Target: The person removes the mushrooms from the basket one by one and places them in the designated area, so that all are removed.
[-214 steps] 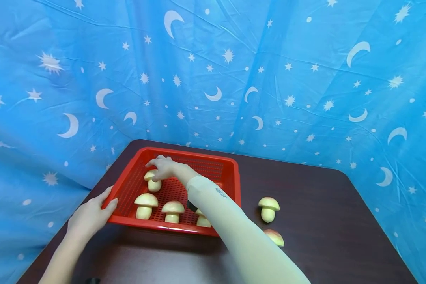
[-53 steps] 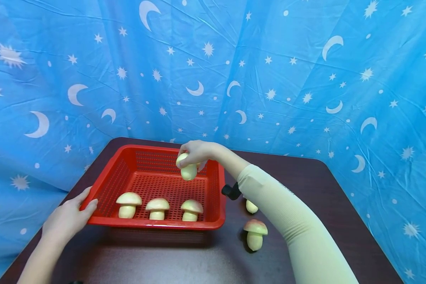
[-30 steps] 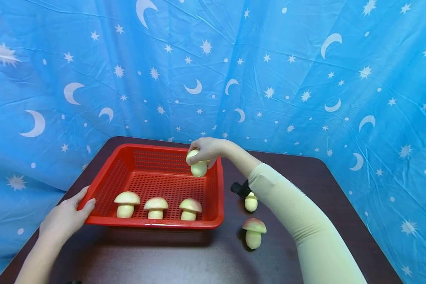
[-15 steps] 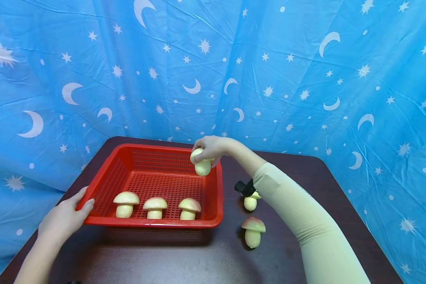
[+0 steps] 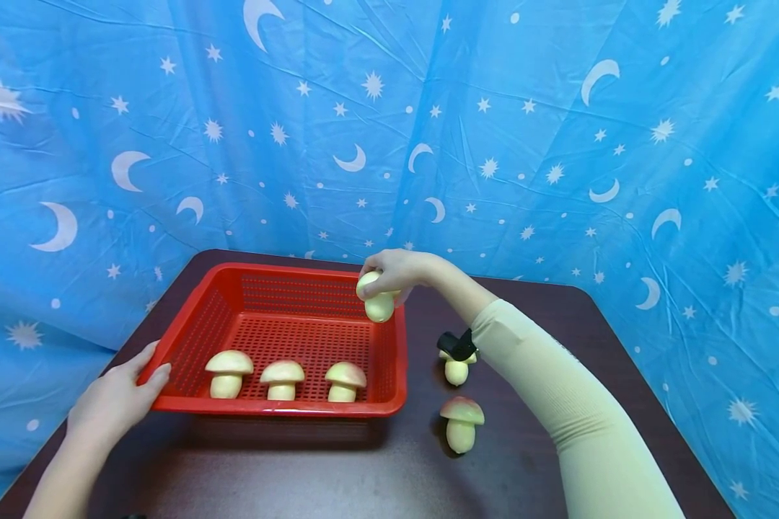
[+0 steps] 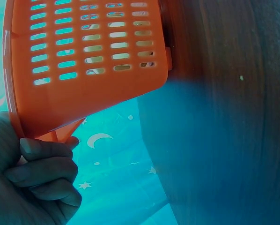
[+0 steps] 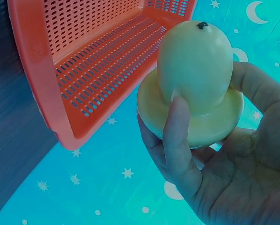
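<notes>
My left hand (image 5: 112, 405) grips the left side of the red plastic basket (image 5: 273, 408); in the left wrist view its curled fingers (image 6: 46, 169) hold the rim. Up over the basket's right side, my right hand (image 5: 399, 271) holds a toy mushroom (image 5: 379, 307), stem downward. The right wrist view shows thumb and fingers round the cap of this pale yellow mushroom (image 7: 196, 70), with a dark spot on its stem end. Inside the basket, along the front wall, three more stand in a row: a left mushroom (image 5: 229, 363), a middle mushroom (image 5: 282, 373) and a right mushroom (image 5: 345, 375).
Right of the basket on the dark brown table (image 5: 285, 476) are a pink-capped mushroom (image 5: 461, 419) and another mushroom (image 5: 456, 370), partly hidden by the black wrist camera (image 5: 457, 344). A blue curtain (image 5: 337, 115) with moons and stars hangs behind the table.
Seven seconds ago my right hand was at a mushroom in the basket's back left. Now that mushroom is lifted and carried right, lately drifting slowly. My left hand keeps its grip on the rim.
</notes>
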### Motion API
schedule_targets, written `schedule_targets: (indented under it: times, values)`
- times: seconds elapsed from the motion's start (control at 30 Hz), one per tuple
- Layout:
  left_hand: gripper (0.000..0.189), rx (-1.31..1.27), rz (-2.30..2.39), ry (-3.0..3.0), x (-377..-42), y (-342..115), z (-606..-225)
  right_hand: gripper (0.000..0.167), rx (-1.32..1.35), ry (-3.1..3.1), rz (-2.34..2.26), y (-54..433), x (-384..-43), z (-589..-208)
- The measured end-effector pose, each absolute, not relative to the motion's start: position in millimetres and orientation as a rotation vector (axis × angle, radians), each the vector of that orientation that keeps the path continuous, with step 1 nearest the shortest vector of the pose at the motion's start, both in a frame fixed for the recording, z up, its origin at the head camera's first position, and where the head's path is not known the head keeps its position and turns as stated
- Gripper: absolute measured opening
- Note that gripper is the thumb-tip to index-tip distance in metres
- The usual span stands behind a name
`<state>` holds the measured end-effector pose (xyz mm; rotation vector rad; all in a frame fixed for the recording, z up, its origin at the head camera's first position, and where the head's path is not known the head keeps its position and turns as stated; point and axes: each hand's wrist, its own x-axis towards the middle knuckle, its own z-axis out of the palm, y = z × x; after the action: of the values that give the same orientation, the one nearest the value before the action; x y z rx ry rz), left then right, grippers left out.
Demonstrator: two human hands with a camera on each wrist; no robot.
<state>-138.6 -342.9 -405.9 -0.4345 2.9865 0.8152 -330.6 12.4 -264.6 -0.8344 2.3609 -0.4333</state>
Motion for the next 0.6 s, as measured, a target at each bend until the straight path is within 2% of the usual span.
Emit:
schedule_targets:
  times: [0.6]
  values:
    - [0.079,-0.422,0.806,2.99,-138,-342,-405,0.045,-0.819,2.345,-0.462,23,-326,-262]
